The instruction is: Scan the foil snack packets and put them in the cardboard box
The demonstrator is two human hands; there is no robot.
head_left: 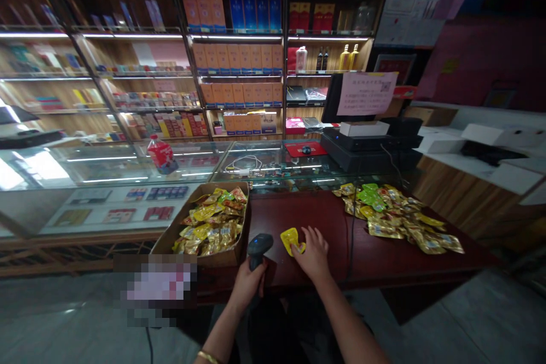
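Observation:
My left hand [246, 284] grips the handle of a dark barcode scanner [258, 245], whose head points at the table. My right hand [314, 252] rests on a small yellow snack packet [290, 239] lying on the dark red table [324, 222], fingers spread over its right edge. To the left stands a cardboard box [200, 247] filled with several yellow and gold snack packets [213, 222]. A loose pile of similar yellow, gold and green packets [394, 216] lies on the table to the right.
A glass counter [128, 165] runs behind the table, with a red bottle [161, 154], white cables and a red mouse pad. A black register with a monitor [367, 142] stands at the right. Shelves of boxed goods [239, 57] fill the back wall.

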